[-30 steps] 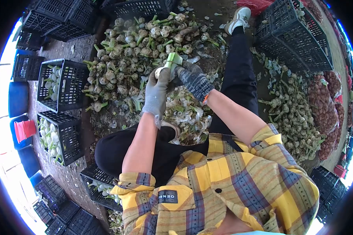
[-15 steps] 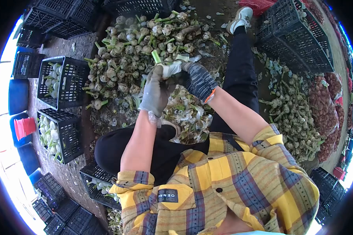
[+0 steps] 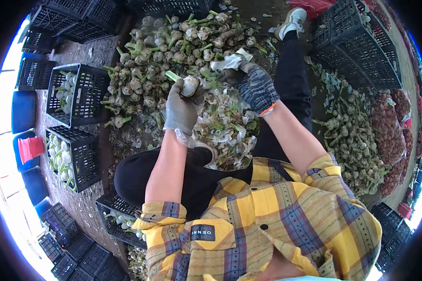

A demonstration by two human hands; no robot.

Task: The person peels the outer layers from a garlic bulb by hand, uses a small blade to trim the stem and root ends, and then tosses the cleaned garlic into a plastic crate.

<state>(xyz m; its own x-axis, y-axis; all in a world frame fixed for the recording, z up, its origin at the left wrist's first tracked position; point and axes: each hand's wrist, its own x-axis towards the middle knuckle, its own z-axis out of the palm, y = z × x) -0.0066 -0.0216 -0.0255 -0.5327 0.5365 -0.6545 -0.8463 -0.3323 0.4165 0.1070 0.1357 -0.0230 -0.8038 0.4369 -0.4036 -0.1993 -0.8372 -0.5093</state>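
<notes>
My left hand (image 3: 183, 107), in a grey work glove, is closed around a garlic bulb (image 3: 190, 86) with pale, smooth skin. A cut green stem stub pokes out from it to the upper left. To the right, my right hand (image 3: 254, 88), in a dark striped glove with an orange cuff edge, grips a piece of white garlic skin (image 3: 229, 62), well apart from the bulb. Its fingertips are partly blurred. Beyond both hands lies a heap of untrimmed garlic (image 3: 145, 75) with short stalks. Below them, peeled skins (image 3: 225, 126) cover the ground between my legs.
Black crates of cleaned garlic (image 3: 82, 161) stand at my left, with a red container (image 3: 30, 148) behind them. Tall stacked crates (image 3: 354, 47) rise at the upper right. Another garlic pile (image 3: 349, 140) and filled mesh bags (image 3: 388, 126) lie to my right.
My hands have come apart. The right moved away to the right with white skin in its grip, and the left drew slightly back holding the bulb, now exposed.
</notes>
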